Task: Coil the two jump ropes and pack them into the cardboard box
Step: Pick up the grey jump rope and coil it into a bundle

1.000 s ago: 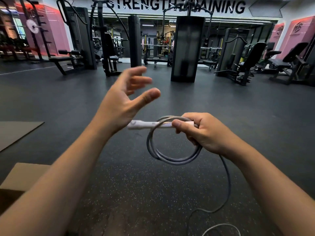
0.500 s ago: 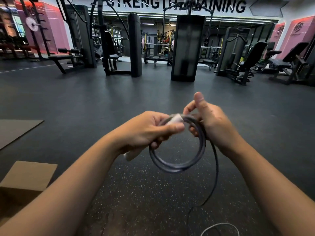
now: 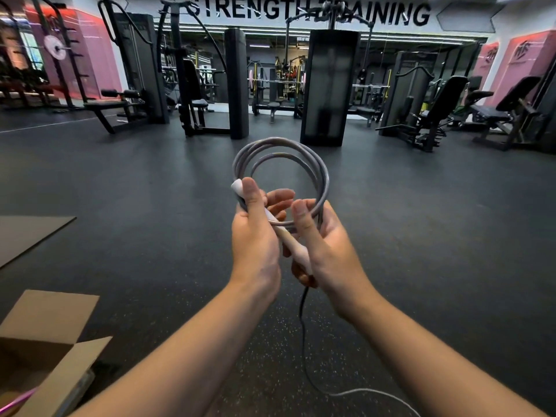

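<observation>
A grey jump rope (image 3: 322, 173) is wound into a round coil that stands upright in front of me. Its white handle (image 3: 293, 246) runs diagonally between my palms. My left hand (image 3: 254, 242) grips the handle's upper end and the coil, thumb pointing up. My right hand (image 3: 328, 251) holds the coil's lower right and the handle's lower part. A loose tail of rope (image 3: 304, 350) hangs down to the floor. The open cardboard box (image 3: 51, 344) sits at the lower left. Something pink (image 3: 18, 400) shows inside it.
The floor (image 3: 421, 236) is dark speckled rubber. A flat brown mat (image 3: 27, 233) lies at the left. Weight machines (image 3: 328, 85) and benches (image 3: 505, 112) line the far side of the gym.
Both hands have turned the coil upright and lifted it. The coil looks larger, with more loops. The handle now lies between both palms. The camera tilted down, showing more of the box.
</observation>
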Demonstrator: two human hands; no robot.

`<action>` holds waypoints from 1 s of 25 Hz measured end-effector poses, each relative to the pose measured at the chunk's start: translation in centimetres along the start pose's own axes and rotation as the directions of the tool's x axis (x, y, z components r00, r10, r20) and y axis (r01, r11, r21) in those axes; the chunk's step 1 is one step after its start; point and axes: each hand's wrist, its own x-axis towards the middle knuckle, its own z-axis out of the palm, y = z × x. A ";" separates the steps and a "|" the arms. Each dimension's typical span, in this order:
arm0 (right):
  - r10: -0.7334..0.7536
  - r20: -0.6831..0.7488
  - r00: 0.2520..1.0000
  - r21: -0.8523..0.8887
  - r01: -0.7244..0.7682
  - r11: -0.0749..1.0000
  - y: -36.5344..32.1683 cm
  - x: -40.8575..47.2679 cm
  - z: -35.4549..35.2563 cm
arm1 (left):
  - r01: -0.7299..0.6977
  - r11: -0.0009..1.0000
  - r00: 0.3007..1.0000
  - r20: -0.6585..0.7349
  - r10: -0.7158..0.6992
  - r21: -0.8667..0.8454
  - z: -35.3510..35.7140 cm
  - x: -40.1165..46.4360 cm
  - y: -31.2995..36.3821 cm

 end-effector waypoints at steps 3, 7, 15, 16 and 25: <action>-0.018 -0.147 0.989 0.080 0.030 0.996 -0.4 0.0 0.6 | -0.031 0.999 0.993 0.115 0.025 0.043 0.0 -0.9 -0.9; 0.019 -0.024 1.000 -0.075 -0.020 0.997 -1.9 1.1 -2.4 | -0.005 0.998 0.968 0.250 -0.011 0.061 -2.5 1.4 0.3; 0.227 0.368 0.901 -0.584 0.034 0.811 -4.7 1.2 -6.7 | -0.625 0.323 0.707 0.691 -0.153 0.711 -3.0 3.5 9.6; 0.232 0.396 0.888 -0.568 0.039 0.822 -4.7 1.2 -6.6 | -0.658 0.185 0.686 0.682 -0.253 0.730 -2.3 2.9 9.6; 0.182 0.406 0.896 -0.579 0.098 0.810 -4.2 1.4 -7.0 | -0.478 0.273 0.672 0.548 -0.498 0.835 -2.4 2.5 5.0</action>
